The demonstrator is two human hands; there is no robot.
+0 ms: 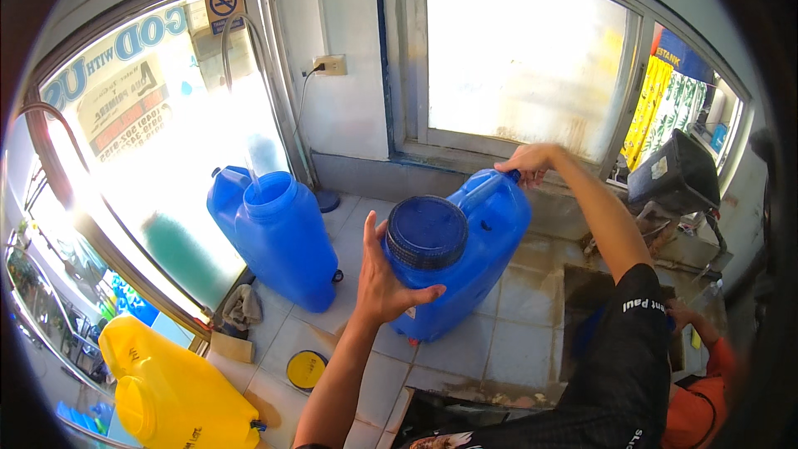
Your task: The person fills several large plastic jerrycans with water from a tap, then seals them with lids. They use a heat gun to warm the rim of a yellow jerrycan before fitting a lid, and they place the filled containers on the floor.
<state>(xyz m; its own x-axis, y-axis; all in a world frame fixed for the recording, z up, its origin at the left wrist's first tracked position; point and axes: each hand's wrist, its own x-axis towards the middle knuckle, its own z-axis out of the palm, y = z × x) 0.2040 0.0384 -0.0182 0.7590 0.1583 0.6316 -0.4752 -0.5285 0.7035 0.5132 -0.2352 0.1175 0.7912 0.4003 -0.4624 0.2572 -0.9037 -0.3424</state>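
A blue plastic water jug (499, 224) with a wide dark-blue screw lid (427, 232) stands on the tiled counter in front of me. My left hand (389, 274) lies against the near left side of its neck, fingers spread and thumb across the front. At the jug's far end, my right hand (530, 165) has its fingers on the small dark-blue cap beside the handle. To the left, an uncapped blue jug (287, 243) has a thin clear stream or tube entering its mouth. A yellow jug (181, 386) stands at the lower left, with a round yellow lid (306, 370) lying nearby.
A crumpled grey rag (243, 307) and a tan block (232, 347) lie by the window frame. Curved metal pipes rise at the left. A black container (673, 171) is tilted at the right. Another person in orange (695, 411) is at the lower right, beside a recessed basin.
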